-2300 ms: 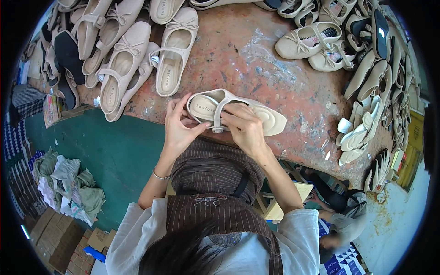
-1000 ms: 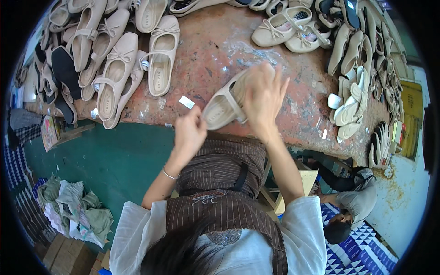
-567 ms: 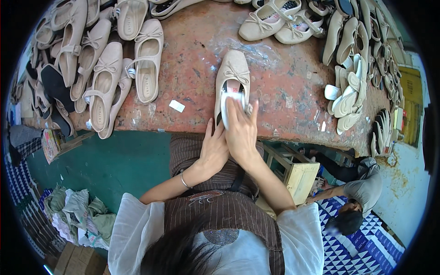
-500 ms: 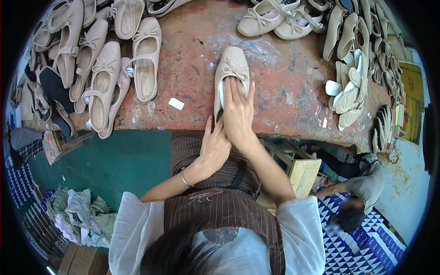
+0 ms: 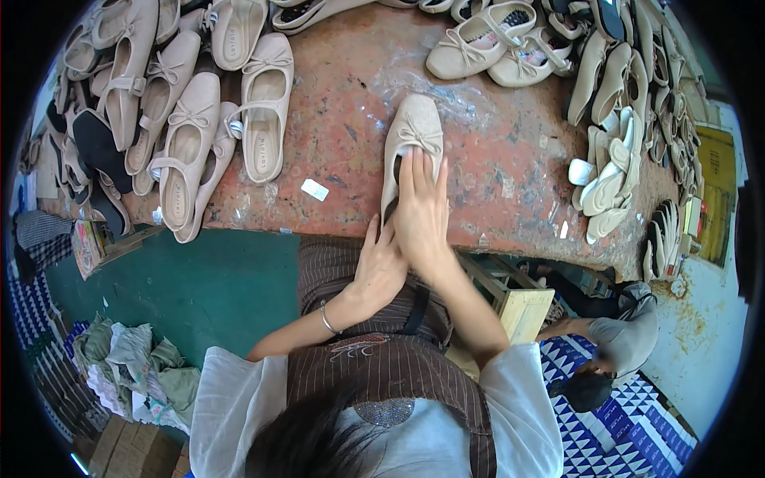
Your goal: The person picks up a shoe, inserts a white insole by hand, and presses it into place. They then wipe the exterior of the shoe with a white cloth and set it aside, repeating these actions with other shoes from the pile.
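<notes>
A beige ballet flat (image 5: 417, 117) with a small bow lies on the table, its toe pointing away from me. My right hand (image 5: 423, 219) reaches into its opening. The fingers there are stretched out and lie flat on the inside, with the tips under the front edge and the little finger along the outer side. At the near end, my left hand (image 5: 381, 261) holds the heel between its fingers; the right hand partly covers it. A white insert shows by the right fingertips. To the left of this shoe lies a small white label (image 5: 315, 190).
Beige strap shoes (image 5: 265, 111) crowd the table's (image 5: 335, 119) left side. Another pair (image 5: 478, 44) stands at the far right, near stacked pale insoles (image 5: 610, 179). A person (image 5: 621, 342) bends low at right beside a wooden stool (image 5: 522, 315). Cloth bundles (image 5: 139, 366) lie on the floor at left.
The view has shifted slightly, so the table appears lower and to the right. My right fingers still lie in the shoe, and my left hand stays at the heel. The person at right bends lower.
</notes>
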